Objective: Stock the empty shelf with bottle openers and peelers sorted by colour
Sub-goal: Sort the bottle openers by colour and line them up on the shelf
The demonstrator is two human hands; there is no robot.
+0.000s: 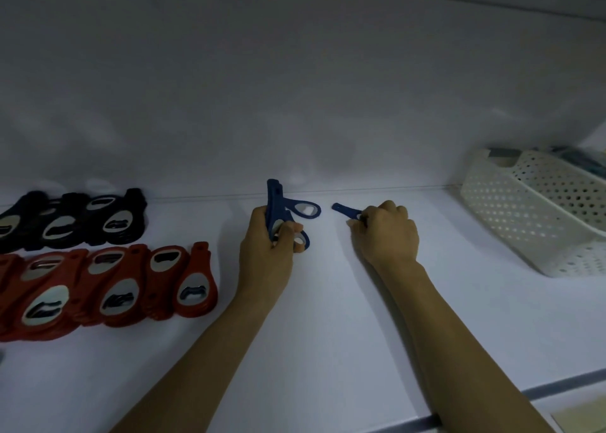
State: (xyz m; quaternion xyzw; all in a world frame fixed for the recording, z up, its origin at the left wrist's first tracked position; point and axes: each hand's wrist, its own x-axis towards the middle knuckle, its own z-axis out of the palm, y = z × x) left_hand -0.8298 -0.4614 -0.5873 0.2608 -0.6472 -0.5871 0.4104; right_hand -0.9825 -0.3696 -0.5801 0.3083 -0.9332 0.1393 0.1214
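Head view. The white shelf (328, 317) fills the lower half of the picture. At nine o'clock from the middle, the black bottle openers (75, 222) lie in an overlapping row close to the back wall. Just in front of them, toward eight o'clock, the red bottle openers (108, 288) form a longer overlapping row.

Near the middle, the left hand (267, 245) is curled round a small bunch of blue bottle openers (275, 209). One handle stands up toward twelve o'clock and a ring-shaped head points to three o'clock. Whether that head rests on the shelf I cannot tell.

Just beside it at three o'clock, the right hand (385, 232) is closed like a fist on a single blue opener (344, 211). Its handle pokes out toward ten o'clock, low over the shelf near the back wall.

Well apart, at three o'clock of the right hand, stands a white perforated basket (524, 216). Something bluish shows at its far rim, too blurred to name. No peeler is recognisable anywhere.

The step in hand looks like starting the blue group, to the right of the black and red rows. The next move seems to call for laying the single opener flat, then feeding the bunch out one at a time. Each would overlap the last as in the other rows, with a gap kept from the red.
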